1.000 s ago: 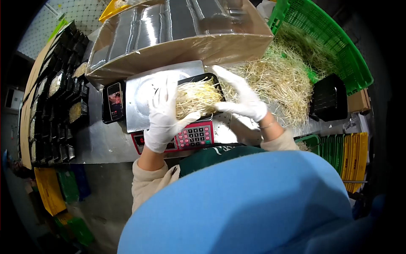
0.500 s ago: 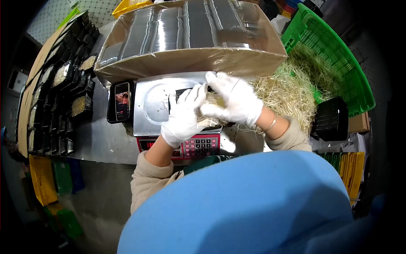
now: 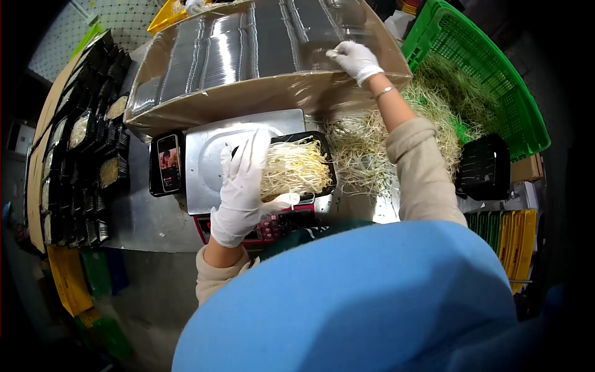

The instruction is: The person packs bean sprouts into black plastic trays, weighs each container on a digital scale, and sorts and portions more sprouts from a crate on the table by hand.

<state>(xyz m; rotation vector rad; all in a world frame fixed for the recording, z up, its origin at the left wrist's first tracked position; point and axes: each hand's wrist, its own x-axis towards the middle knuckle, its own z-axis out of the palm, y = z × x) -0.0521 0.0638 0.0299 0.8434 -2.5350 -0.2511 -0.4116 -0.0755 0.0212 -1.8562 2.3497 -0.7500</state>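
Observation:
Bean sprouts [image 3: 294, 167] fill a black plastic tray [image 3: 331, 177] over the right part of the scale [image 3: 204, 164]. My left hand [image 3: 238, 192], in a white glove, wraps round the tray's left end, thumb along the near side. Farther off, my right hand [image 3: 358, 61], also gloved, is at the right side of a cardboard box [image 3: 266, 98] of stacked clear plastic lids [image 3: 226, 53]. Its fingers pinch the edge of a lid [image 3: 317, 57], which looks blurred. Loose bean sprouts [image 3: 362, 149] are heaped right of the tray.
Filled black trays [image 3: 80, 133] stand stacked at the left. A phone [image 3: 168, 162] rests in another black tray beside the scale. On the right are a tipped green basket [image 3: 496, 80] and stacked empty trays [image 3: 484, 167]. Another person's gloved hand [image 3: 195, 6] shows by a yellow crate [image 3: 164, 22].
My right hand has left the sprouts and reached up and away to the lids in the box. My left hand has shifted onto the tray's left end, and the sprouts are now uncovered.

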